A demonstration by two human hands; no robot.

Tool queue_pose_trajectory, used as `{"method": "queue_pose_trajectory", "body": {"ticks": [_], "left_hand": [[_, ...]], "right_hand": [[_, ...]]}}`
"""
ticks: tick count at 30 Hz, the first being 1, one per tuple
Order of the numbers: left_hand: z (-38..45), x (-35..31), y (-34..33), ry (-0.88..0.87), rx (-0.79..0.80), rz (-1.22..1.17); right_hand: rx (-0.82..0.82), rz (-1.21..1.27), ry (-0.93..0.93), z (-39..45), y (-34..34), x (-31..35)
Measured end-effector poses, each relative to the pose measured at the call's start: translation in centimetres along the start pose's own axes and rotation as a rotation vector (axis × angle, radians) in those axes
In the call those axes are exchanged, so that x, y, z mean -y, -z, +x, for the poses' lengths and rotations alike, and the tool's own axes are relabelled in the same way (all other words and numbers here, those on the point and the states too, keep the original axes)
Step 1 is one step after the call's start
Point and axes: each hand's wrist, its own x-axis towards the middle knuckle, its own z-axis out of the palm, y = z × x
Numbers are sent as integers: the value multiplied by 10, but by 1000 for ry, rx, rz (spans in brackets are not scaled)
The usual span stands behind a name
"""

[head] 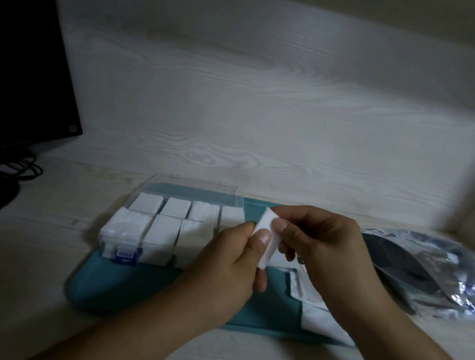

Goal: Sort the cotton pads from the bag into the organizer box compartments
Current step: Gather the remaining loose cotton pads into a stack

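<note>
Pale wood bench under me: both my left hand and right hand pinch one cotton pad above the teal mat, right of the organizer box, its long axis tilted steeply, top leaning left

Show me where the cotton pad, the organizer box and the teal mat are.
cotton pad [265,232]: head view, bare middle between the thumbs.
organizer box [127,251]: head view, blue front latch.
teal mat [129,283]: head view, bare front left area.

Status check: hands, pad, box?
Left hand and right hand both pinch one cotton pad. Organizer box open, visible compartments filled. Nothing in the way.
</note>
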Motion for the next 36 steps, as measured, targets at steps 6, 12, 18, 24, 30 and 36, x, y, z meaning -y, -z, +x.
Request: {"method": "queue_pose_trajectory", "body": {"ticks": [6, 12, 18, 24, 30, 36], "left_hand": [[-3, -9, 14, -131, -33, 409], [26, 0, 69, -99, -551, 330], [29, 21, 70, 90, -416, 512], [25, 11, 65, 153, -249, 667], [20, 8, 63, 175, -199, 729], [20, 11, 61, 165, -183, 715]], "right_hand": [[-48, 34, -95, 4, 0, -1], [82, 25, -314, 37, -2, 2], [147, -257, -345, 57, -27, 5], [165, -394, -331, 59, -40, -6], [159, -521, -251, 54, -48, -25], [106, -767, -61, 46, -53, -33]]}}
